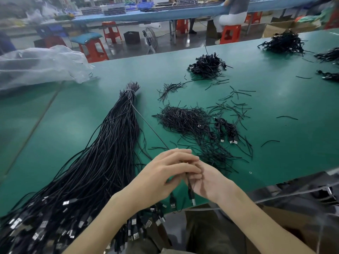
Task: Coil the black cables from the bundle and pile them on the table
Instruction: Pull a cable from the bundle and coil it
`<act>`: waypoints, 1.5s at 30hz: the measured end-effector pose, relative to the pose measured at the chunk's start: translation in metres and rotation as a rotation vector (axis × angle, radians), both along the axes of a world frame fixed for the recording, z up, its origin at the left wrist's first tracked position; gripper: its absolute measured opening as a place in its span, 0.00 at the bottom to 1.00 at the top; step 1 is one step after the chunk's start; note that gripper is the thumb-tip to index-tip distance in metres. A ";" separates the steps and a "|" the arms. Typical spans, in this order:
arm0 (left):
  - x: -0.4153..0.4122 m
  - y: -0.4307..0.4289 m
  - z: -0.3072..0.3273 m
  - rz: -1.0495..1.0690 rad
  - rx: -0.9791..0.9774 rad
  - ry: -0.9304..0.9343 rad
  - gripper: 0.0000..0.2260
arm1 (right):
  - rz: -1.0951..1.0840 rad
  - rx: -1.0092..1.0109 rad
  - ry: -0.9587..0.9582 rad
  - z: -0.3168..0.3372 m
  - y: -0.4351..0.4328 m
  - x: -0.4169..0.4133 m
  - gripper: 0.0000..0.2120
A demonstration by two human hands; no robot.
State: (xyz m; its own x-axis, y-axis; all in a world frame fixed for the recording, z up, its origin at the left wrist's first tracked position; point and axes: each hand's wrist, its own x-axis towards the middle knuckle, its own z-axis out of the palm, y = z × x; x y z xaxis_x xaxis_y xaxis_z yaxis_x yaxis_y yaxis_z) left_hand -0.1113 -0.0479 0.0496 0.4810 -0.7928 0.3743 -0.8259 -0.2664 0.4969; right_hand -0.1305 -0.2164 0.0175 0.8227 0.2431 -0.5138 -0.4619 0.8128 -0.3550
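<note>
Both hands meet at the near edge of the smooth green table (278,103). The left hand (165,173) curls over the cupped right hand (211,182), and together they grip a thin black cable (189,187), its metal USB plug dangling. The long tied bundle (110,153) fans out just left, and a tangled heap of coiled cables (207,66) lies farther back.

Even, fairly bright light from overhead fills the scene and casts no hard shadows. Only a soft dark patch lies on the table (275,125) beneath the left hand (163,171) and right hand (211,182). A pale sheen glazes the green surface well beyond the hands and to their right. The fingertips and the cable (189,182) between them are slightly smeared. Far beyond the hands the benches (165,13) are soft and curve with the wide lens. To the left, the plastic bag (40,65) looks hazy and washed out.
</note>
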 end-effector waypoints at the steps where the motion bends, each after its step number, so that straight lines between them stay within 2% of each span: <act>1: 0.002 0.000 0.000 0.008 -0.011 0.000 0.16 | -0.001 0.020 -0.021 -0.001 -0.001 0.000 0.11; 5: 0.004 -0.002 0.003 0.045 -0.066 0.135 0.12 | 0.090 0.002 -0.170 0.006 0.002 -0.009 0.12; 8: 0.002 -0.010 0.010 0.150 -0.181 0.433 0.13 | 0.165 -0.059 -0.163 0.006 0.010 -0.012 0.07; 12: 0.005 -0.014 0.017 0.220 -0.441 0.825 0.19 | 0.245 -0.246 -0.095 0.010 0.013 -0.017 0.11; 16: 0.008 -0.013 0.019 0.181 -0.628 1.098 0.15 | 0.260 -0.239 -0.070 0.016 0.014 -0.025 0.14; 19: 0.010 -0.012 0.023 0.127 -0.663 1.257 0.11 | 0.265 -0.229 -0.067 0.019 0.017 -0.032 0.16; 22: 0.012 -0.007 0.029 0.056 -0.621 1.367 0.11 | 0.289 -0.167 -0.053 0.019 0.017 -0.039 0.10; 28: 0.010 -0.003 0.032 -0.108 -0.490 1.442 0.16 | 0.425 -0.218 -0.156 0.015 0.014 -0.055 0.09; 30: 0.009 -0.004 0.032 -0.125 -0.514 1.433 0.17 | 0.370 -0.376 -0.188 0.018 0.010 -0.053 0.08; 33: 0.012 -0.005 0.035 -0.152 -0.633 1.453 0.17 | 0.227 -0.816 -0.302 0.020 0.007 -0.050 0.11; 35: 0.015 -0.005 0.038 -0.191 -0.708 1.474 0.18 | 0.136 -1.086 -0.475 0.018 0.006 -0.051 0.15; 39: 0.017 -0.004 0.044 -0.242 -0.763 1.460 0.18 | 0.128 -1.316 -0.891 0.013 0.016 -0.054 0.16; 42: 0.016 0.002 0.049 -0.335 -0.754 1.435 0.19 | 0.231 -1.308 -0.967 0.009 0.016 -0.045 0.16; 45: 0.018 0.019 0.059 -0.555 -0.739 1.437 0.18 | 0.433 -1.508 -1.002 0.000 0.006 -0.032 0.19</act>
State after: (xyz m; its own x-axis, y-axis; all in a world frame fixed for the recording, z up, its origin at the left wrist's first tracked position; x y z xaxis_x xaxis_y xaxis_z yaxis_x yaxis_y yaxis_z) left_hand -0.0938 -0.0294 0.1084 0.4806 -0.8389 0.2556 0.4559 0.4880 0.7443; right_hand -0.1629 -0.2105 0.0179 0.9303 0.3503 0.1084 0.2865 -0.5102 -0.8109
